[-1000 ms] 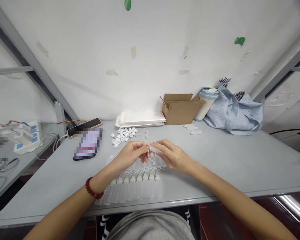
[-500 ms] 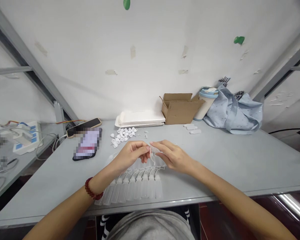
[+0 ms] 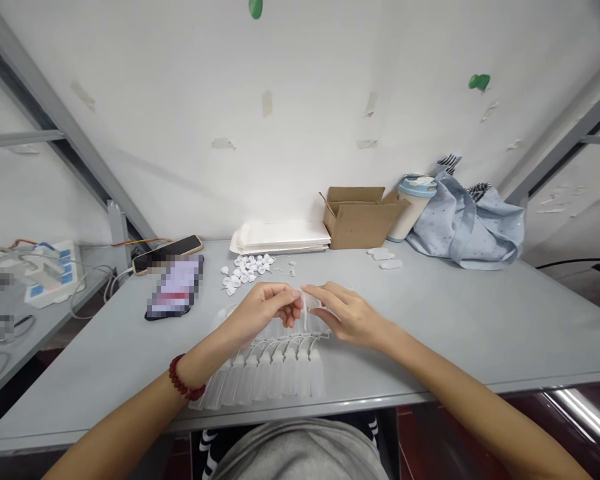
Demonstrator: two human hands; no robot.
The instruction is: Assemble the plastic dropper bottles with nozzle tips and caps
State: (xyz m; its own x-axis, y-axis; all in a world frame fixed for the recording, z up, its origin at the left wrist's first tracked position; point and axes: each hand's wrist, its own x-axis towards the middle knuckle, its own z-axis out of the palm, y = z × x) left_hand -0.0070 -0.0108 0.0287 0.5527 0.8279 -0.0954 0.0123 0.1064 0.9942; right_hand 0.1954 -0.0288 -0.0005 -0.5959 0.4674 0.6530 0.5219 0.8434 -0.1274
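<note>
Two hands meet at a thin white tube point(image 3: 306, 317) above rows of translucent bottles point(image 3: 280, 377).

The left hand point(image 3: 276, 303), a dark red beaded bracelet point(image 3: 181, 381) at its wrist, has thumb and forefinger pressed together on the upper end of the tube, which hangs down between the two hands. The right hand point(image 3: 347, 310) faces it from the right, thumb and fingers parted about a translucent piece that looks like another bottle, though the view is too blurred to tell how firmly it is gripped.

Below the hands, at the near edge of the grey table point(image 3: 440, 313), the bottles lie side by side, curved tubes at their far ends; more lie behind, partly hidden by the hands. Beyond the left hand is a loose pile of small white caps point(image 3: 247, 270), and behind that a white stack point(image 3: 285, 237). An open cardboard box point(image 3: 365, 225) stands at the far side, with a lidded cup point(image 3: 411, 208) and a light blue bag point(image 3: 473, 227) to its right. Two phones point(image 3: 176, 290) lie to the left.
</note>
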